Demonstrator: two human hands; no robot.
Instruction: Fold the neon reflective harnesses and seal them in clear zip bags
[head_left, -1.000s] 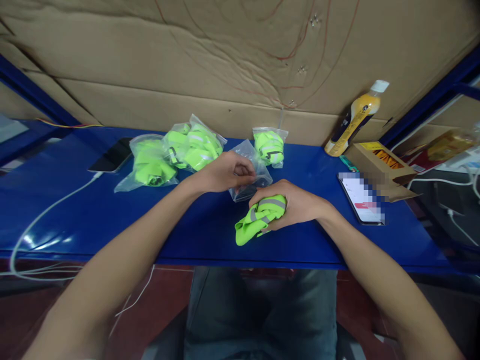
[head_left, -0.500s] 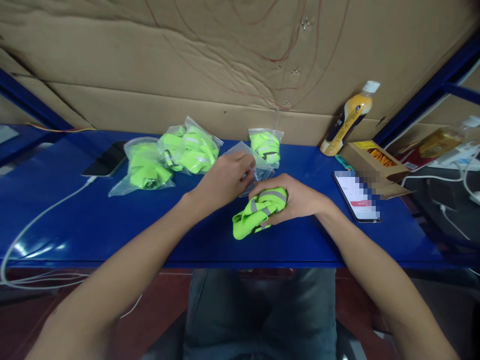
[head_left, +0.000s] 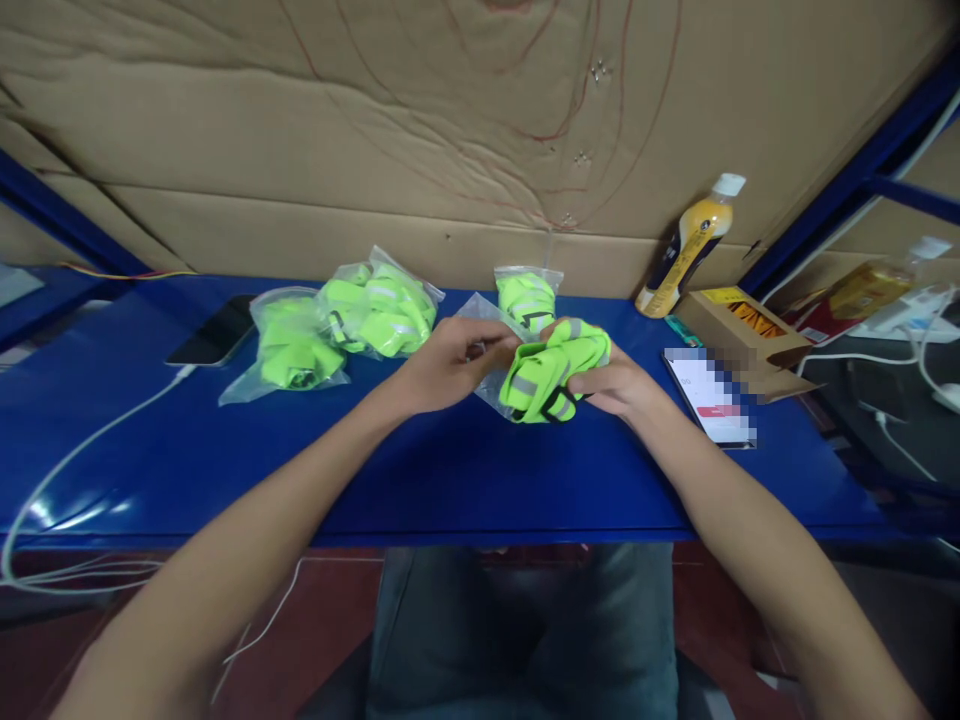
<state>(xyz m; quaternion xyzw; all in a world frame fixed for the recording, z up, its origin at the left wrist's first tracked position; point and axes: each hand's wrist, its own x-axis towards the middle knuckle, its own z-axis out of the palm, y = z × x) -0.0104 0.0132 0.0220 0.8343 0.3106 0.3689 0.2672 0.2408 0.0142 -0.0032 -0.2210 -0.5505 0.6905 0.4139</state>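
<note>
My right hand (head_left: 616, 382) grips a bundled neon-green reflective vest (head_left: 546, 372) with grey strips and a black patch, its thumb on the near side. Thumb and fingers of my left hand (head_left: 450, 362) are pinched on a clear plastic bag (head_left: 489, 391). The bag lies behind and to the left of the vest, and its mouth is partly hidden by my fingers. Just beyond stands a bagged green vest (head_left: 527, 298). To the left lie more green bundles in clear bags, a middle one (head_left: 386, 308) and a left one (head_left: 294, 340).
A dark phone (head_left: 214, 332) with a white cable (head_left: 97, 425) lies at the left of the blue table (head_left: 480, 490). On the right are a yellow bottle (head_left: 686, 250), an opened cardboard box (head_left: 742, 325) and a lit phone (head_left: 709, 395). A cardboard wall (head_left: 247, 130) closes off the back.
My right hand has raised and turned the vest, bringing it against the plastic bag. My left hand has shifted slightly toward the vest. The view has tilted a little.
</note>
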